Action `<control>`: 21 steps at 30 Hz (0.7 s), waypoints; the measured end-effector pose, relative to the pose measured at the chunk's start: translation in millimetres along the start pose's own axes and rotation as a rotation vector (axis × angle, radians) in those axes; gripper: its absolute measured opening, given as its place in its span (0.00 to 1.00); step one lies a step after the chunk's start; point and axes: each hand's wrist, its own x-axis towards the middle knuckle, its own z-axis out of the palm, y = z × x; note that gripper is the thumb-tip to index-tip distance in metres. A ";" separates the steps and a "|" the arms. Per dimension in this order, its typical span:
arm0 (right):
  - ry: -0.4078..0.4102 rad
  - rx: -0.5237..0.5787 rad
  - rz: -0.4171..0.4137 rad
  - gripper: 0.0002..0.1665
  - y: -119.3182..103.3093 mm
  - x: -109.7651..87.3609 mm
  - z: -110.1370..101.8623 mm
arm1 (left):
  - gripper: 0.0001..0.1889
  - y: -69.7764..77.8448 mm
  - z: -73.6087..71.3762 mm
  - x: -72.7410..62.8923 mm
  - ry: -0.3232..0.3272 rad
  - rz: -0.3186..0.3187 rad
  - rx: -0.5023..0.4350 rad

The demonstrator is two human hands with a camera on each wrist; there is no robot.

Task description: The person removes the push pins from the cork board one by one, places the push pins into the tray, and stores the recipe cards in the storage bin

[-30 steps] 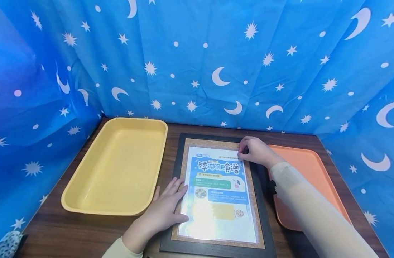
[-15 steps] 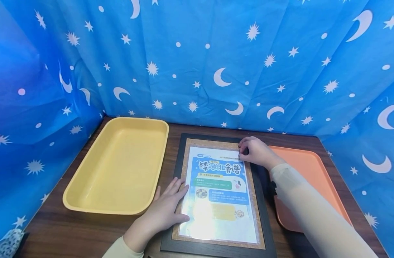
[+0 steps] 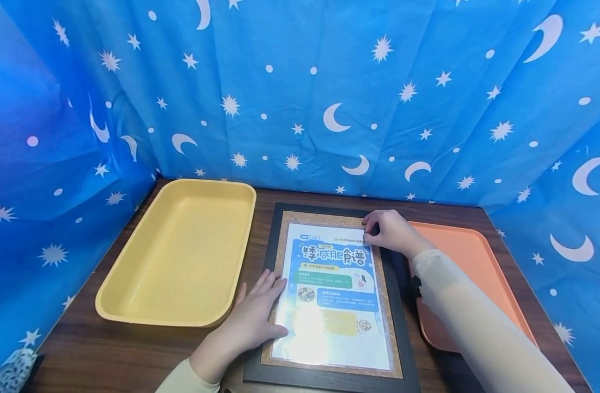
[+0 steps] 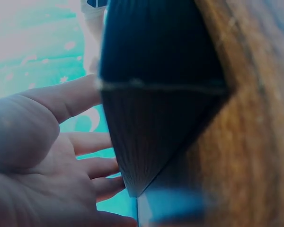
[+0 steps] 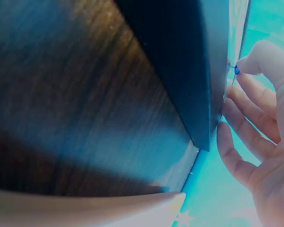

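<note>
A laminated printed sheet [image 3: 329, 349] lies on a cork board [image 3: 319, 218] with a black frame [image 3: 329, 380]. At the sheet's upper right corner my right hand [image 3: 390, 232] pinches a small blue push pin [image 5: 236, 70] between thumb and index finger. The pin's thin metal point faces the board in the right wrist view; in the head view the fingers hide it. My left hand [image 3: 251, 322] rests across the frame's left side, fingers spread and thumb at the sheet's left edge. The left wrist view shows its palm [image 4: 42, 175] beside the dark frame.
A deep yellow tray [image 3: 248, 218] stands left of the board on the brown wooden table [image 3: 84, 355]. Under my right forearm lies an orange tray [image 3: 457, 240]. A blue curtain [image 3: 290, 82] with moons and stars hangs behind. Patterned fabric [image 3: 12, 371] shows at lower left.
</note>
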 end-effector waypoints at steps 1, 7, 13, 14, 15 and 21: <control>0.001 0.004 0.002 0.08 0.3 -0.6 0.0 | 0.49 1.8 0.0 0.0 0.005 -0.004 -0.001; 0.005 0.009 -0.002 0.08 2.5 -2.3 0.0 | 0.50 7.2 1.3 1.0 0.020 -0.016 -0.002; 0.001 0.010 0.005 0.08 1.0 -1.6 -3.3 | 0.50 7.3 2.6 2.5 0.026 -0.030 0.001; 0.000 0.010 0.010 0.08 0.3 -1.5 -4.3 | 0.50 7.3 2.7 2.5 0.028 -0.029 0.002; -0.002 0.012 0.016 0.08 -0.9 -1.5 -5.7 | 0.50 7.4 2.6 2.4 0.028 -0.029 0.004; -0.068 -0.051 0.014 0.10 -12.5 0.9 -12.6 | 0.49 6.8 3.6 3.2 0.024 -0.026 0.012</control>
